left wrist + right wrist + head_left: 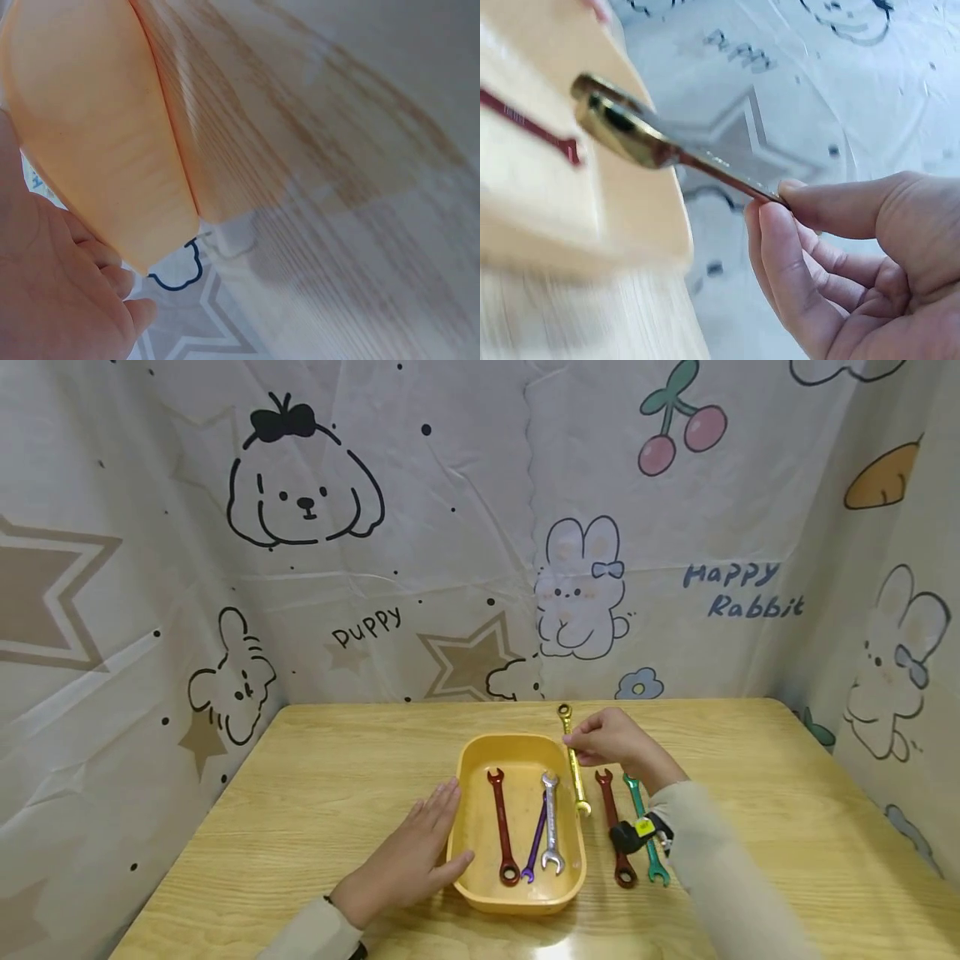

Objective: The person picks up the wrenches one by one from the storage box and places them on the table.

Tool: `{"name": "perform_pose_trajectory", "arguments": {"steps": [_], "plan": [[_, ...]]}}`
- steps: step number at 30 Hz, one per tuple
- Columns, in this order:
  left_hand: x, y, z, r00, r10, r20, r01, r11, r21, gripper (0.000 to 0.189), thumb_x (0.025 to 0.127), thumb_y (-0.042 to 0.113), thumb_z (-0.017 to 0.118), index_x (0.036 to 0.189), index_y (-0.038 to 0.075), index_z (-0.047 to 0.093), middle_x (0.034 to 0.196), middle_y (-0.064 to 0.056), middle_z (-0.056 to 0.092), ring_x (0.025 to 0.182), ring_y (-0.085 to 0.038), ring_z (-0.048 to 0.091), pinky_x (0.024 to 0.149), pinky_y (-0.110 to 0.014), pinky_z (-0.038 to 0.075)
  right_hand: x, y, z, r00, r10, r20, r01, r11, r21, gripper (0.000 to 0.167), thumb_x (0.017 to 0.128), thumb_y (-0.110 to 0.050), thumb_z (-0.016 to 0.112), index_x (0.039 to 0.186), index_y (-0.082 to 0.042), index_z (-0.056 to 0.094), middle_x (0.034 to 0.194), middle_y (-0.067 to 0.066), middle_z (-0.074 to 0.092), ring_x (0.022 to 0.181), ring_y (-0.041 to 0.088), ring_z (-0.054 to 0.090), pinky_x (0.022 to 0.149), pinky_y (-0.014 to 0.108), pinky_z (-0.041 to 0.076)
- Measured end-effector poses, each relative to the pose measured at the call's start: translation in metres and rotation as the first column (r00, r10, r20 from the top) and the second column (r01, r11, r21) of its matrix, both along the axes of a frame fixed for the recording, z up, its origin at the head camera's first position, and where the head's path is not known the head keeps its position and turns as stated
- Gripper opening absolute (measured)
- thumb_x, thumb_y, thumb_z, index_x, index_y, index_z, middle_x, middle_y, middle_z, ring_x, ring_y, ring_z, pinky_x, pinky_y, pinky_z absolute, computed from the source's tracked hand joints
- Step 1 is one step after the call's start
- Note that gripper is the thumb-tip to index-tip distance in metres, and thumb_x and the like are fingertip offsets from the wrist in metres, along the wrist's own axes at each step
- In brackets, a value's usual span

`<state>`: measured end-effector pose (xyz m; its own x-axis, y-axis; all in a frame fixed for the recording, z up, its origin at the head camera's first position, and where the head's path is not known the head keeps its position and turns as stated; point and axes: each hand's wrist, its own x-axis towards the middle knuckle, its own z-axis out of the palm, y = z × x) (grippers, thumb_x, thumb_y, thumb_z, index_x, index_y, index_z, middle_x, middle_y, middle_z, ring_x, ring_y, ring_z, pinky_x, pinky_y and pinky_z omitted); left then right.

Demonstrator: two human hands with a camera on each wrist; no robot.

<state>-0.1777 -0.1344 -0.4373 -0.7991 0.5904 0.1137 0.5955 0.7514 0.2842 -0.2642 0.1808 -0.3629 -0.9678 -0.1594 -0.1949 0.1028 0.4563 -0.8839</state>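
Observation:
My right hand (621, 745) pinches a gold combination wrench (576, 777) by its shaft, thumb against fingertips. The wrench slants above the right rim of a yellow plastic tray (517, 907), its open end toward me; in the right wrist view its gold head (626, 127) points at the tray. Inside the tray lie a dark red wrench (502, 827), a purple wrench (536, 842) and a silver wrench (551, 827), the last two overlapping. My left hand (405, 856) rests against the tray's left side, fingers extended; the left wrist view shows the fingers along the tray wall (97, 142).
Right of the tray, another dark red wrench (608, 802) and a green wrench (655, 862) lie on the wooden table (337, 768), partly covered by the right wrist's black camera strap (626, 837). A printed curtain (450, 527) hangs behind the table and along both sides.

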Motion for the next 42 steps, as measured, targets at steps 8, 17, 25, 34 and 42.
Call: {"name": "perform_pose_trajectory", "arguments": {"steps": [8,17,25,34,42], "plan": [[0.001,0.000,-0.002,1.000,-0.003,0.001,0.003,1.000,-0.006,0.080,0.098,0.048,0.044,0.152,-0.002,0.012,0.160,-0.016,0.009,0.146,-0.032,0.013,0.115,-0.052,0.018,0.012,0.076,-0.018,1.000,-0.014,0.026,0.012,0.998,0.064,0.024,0.095,-0.014,0.060,0.098,0.010,0.061,0.078,0.003,0.057,0.065,0.007,0.059,0.064,0.025,0.057],[-0.001,0.000,-0.001,1.000,-0.008,0.028,0.008,1.000,0.002,0.079,0.099,0.048,0.042,0.153,0.000,0.010,0.160,-0.015,0.007,0.146,-0.031,0.010,0.115,-0.053,0.017,0.030,0.134,-0.049,0.995,-0.026,0.093,0.014,0.992,0.125,0.022,0.096,-0.014,0.058,0.091,0.006,0.063,0.068,-0.001,0.054,0.061,0.007,0.056,0.057,0.021,0.052],[-0.001,0.000,-0.002,0.999,-0.010,0.031,0.010,1.000,0.011,0.079,0.099,0.048,0.043,0.153,0.000,0.009,0.160,-0.015,0.007,0.147,-0.030,0.009,0.115,-0.054,0.017,0.039,0.143,-0.069,0.987,-0.036,0.156,0.026,0.997,0.072,0.020,0.096,-0.012,0.058,0.090,0.006,0.063,0.069,0.000,0.056,0.059,0.006,0.057,0.056,0.019,0.052],[-0.002,0.000,-0.002,0.999,-0.003,0.043,0.003,1.000,-0.002,0.080,0.099,0.050,0.041,0.153,0.001,0.008,0.161,-0.013,0.005,0.147,-0.028,0.007,0.116,-0.052,0.015,0.039,0.135,-0.076,0.989,-0.028,0.142,0.018,0.997,0.072,0.019,0.095,-0.010,0.059,0.089,0.008,0.061,0.071,0.001,0.055,0.060,0.007,0.056,0.055,0.019,0.052],[-0.002,0.000,-0.003,0.999,-0.005,0.038,0.004,1.000,0.005,0.079,0.099,0.048,0.042,0.153,0.000,0.009,0.160,-0.014,0.006,0.147,-0.030,0.008,0.115,-0.054,0.016,0.039,0.128,-0.082,0.989,-0.059,0.134,0.040,0.990,0.136,0.016,0.093,-0.008,0.061,0.088,0.007,0.062,0.073,0.002,0.055,0.060,0.009,0.056,0.054,0.021,0.052]]}}
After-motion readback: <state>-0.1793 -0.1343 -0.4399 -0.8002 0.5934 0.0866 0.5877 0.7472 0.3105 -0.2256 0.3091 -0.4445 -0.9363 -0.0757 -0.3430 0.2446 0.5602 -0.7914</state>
